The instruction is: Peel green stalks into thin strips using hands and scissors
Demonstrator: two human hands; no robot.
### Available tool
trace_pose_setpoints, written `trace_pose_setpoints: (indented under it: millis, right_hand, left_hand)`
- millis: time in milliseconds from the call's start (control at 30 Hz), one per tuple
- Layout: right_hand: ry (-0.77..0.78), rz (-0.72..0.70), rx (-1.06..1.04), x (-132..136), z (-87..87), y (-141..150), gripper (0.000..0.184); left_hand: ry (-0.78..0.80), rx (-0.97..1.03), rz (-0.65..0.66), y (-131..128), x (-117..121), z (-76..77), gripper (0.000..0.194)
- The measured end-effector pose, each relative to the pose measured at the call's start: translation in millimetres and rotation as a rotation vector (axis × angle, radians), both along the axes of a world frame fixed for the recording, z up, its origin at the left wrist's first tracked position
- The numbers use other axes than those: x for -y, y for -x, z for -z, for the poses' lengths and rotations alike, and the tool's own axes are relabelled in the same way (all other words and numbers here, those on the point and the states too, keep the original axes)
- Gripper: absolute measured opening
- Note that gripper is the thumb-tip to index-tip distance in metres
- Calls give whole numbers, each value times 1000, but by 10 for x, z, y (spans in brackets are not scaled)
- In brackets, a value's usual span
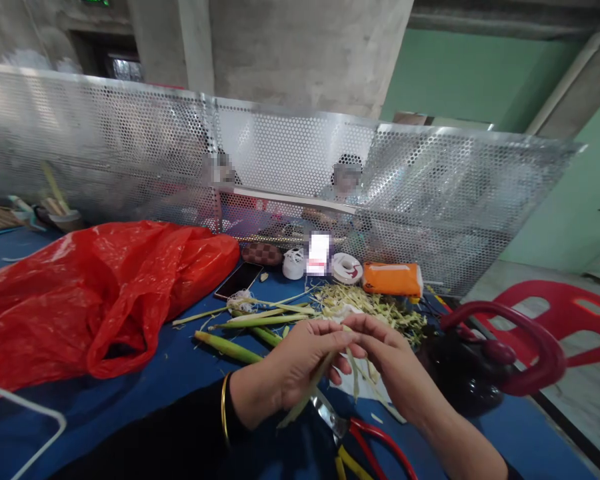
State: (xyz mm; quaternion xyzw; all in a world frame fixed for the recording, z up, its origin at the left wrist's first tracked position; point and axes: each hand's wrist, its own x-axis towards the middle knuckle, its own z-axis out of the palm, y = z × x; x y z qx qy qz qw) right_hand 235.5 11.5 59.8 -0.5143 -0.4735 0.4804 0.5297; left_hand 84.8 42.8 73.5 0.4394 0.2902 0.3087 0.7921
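Left hand (305,363) and right hand (393,357) are pinching strips (303,402), grip narrow; strips are dangling over paper (349,385) and table (105,408); shears (337,425) are lying just below hands; stalks (227,347) are resting beyond left hand; shavings (385,308) are lying beyond right hand.

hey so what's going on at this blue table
A person's left hand and right hand meet at the fingertips, holding thin, pale green plant strips whose ends dangle below. Under them, metal scissors with red and yellow handles lie on the blue tabletop. Beyond the hands is a loose heap of pale green shreds; a crumpled red plastic bag lies to the left.
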Motion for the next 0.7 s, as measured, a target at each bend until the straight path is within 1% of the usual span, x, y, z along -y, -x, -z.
trace_pose_setpoints:
  millis: [67,133,167,233,300,367,433,500,567,633,700]
  right_hand:
    - [-49,-81,80,0,-19,-26,21]
    - [-162,-99,256,-10,-23,-58,18]
    - [-239,-76,371,-16,-18,-73,14]
    - [-413,24,633,-28,3,-102,8]
    - [-585,140,876,-32,21,-130,12]
    - [-737,210,1060,-29,26,-157,13]
    - [-826,224,1169,-21,15,-179,13]
    - [-821,200,1206,-14,-3,-199,12]
    - [-702,149,1159,-12,-26,-217,12]
    - [-518,35,1002,-15,-56,-235,15]
    - [-352,-85,775,-20,-88,-250,19]
  left_hand:
    - [39,24,-11,6,-17,4,19]
    - [77,48,-13,10,-34,19,18]
    - [92,55,-10,11,-40,29,18]
    - [108,59,-8,10,-47,52,18]
    - [122,60,-33,5,-52,72,18]
    - [148,63,-78,0,-60,85,17]
    - [171,71,-119,-4,-72,87,14]
    - [165,80,-143,-6,-81,81,13]
    - [146,86,-140,-9,-83,74,13]
    - [130,82,-128,-12,-79,70,13]
    - [115,70,-129,-15,-70,67,13]
